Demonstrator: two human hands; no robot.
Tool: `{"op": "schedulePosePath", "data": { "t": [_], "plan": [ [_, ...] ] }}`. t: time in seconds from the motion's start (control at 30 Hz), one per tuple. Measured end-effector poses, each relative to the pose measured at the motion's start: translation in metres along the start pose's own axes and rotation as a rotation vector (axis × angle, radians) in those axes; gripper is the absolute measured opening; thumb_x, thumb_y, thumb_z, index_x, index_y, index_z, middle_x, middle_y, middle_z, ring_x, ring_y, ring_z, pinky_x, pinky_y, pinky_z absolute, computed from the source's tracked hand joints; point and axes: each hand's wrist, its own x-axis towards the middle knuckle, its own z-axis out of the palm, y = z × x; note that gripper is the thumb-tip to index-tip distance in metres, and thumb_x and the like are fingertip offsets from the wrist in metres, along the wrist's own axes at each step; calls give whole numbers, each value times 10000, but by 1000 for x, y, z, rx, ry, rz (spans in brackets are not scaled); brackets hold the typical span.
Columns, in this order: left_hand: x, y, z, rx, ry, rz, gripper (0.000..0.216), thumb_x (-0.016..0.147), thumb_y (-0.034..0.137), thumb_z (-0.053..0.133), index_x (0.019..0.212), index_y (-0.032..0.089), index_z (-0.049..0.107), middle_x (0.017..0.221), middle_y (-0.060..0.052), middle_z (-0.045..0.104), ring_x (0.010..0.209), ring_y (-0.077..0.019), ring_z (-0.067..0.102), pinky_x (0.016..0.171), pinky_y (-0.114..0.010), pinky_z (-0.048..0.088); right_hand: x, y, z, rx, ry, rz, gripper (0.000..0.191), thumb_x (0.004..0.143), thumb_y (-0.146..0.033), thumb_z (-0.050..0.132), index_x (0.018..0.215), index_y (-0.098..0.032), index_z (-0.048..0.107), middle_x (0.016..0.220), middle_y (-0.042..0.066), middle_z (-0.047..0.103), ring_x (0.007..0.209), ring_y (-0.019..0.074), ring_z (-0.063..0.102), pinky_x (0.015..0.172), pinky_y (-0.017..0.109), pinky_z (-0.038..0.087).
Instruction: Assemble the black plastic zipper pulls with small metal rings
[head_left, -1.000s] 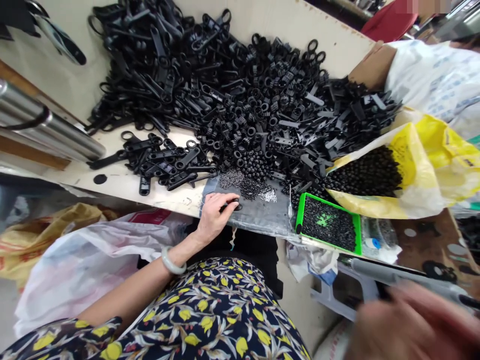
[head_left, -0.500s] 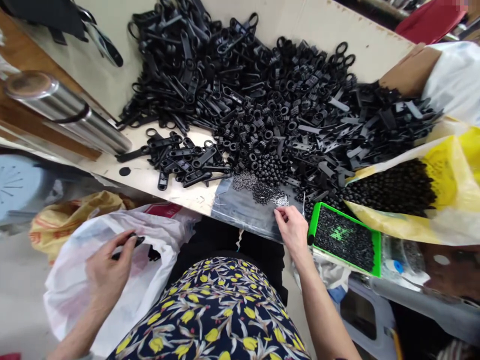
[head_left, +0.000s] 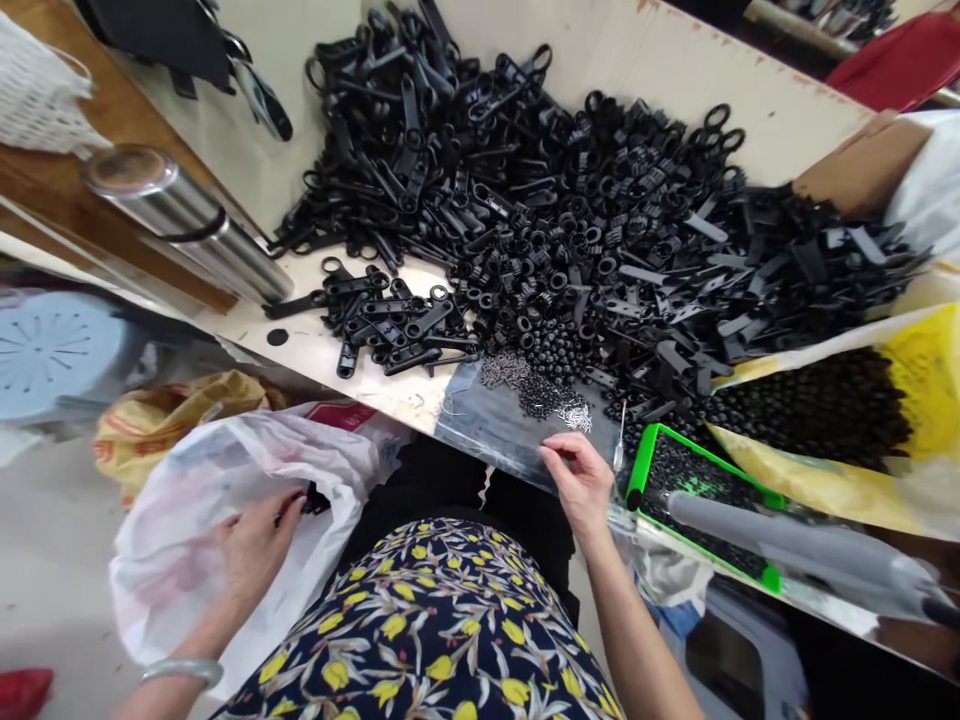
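Note:
My left hand [head_left: 255,548] reaches down over a white plastic bag [head_left: 187,560] beside my lap. Its fingertips pinch a small black plastic part [head_left: 315,498] at the bag's mouth. My right hand [head_left: 579,482] rests at the table's front edge on a grey sheet [head_left: 495,430], thumb and forefinger pinched together. What they pinch is too small to name. Just beyond the fingers lie small metal pins [head_left: 576,416] and tiny dark springs [head_left: 517,378]. A big heap of black plastic parts [head_left: 570,220] covers the table behind.
A green tray [head_left: 639,470] of tiny black pieces sits right of my right hand, with a thin needle tool [head_left: 619,445] beside it and a grey handle [head_left: 787,545] across it. A yellow bag [head_left: 922,400] of black beads, a steel flask [head_left: 187,225], a blue stool [head_left: 60,350].
My left hand went from the table edge down to the white bag with a black part. My right hand came in to the grey sheet and now pinches near the pins.

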Motion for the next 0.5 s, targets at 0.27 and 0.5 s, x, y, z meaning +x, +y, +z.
{"op": "schedulePosePath", "data": {
  "t": [0.27, 0.5],
  "plan": [
    [1, 0, 17, 41, -76, 80, 359, 972, 397, 471, 1071, 205, 757, 1084, -111, 822, 984, -293, 714, 935, -415, 357, -8, -8, 9, 80, 11, -53, 46, 887, -217, 802, 902, -248, 771, 867, 11, 738, 807, 171, 681, 726, 307, 556],
    [0, -11, 26, 91, -136, -20, 348, 965, 356, 507, 1125, 184, 763, 1137, -124, 809, 1069, -302, 712, 993, -426, 365, -15, -4, 16, 148, 35, -8, 37, 888, -226, 802, 904, -258, 792, 867, 27, 744, 718, 170, 682, 622, 296, 564]
  ]
}}
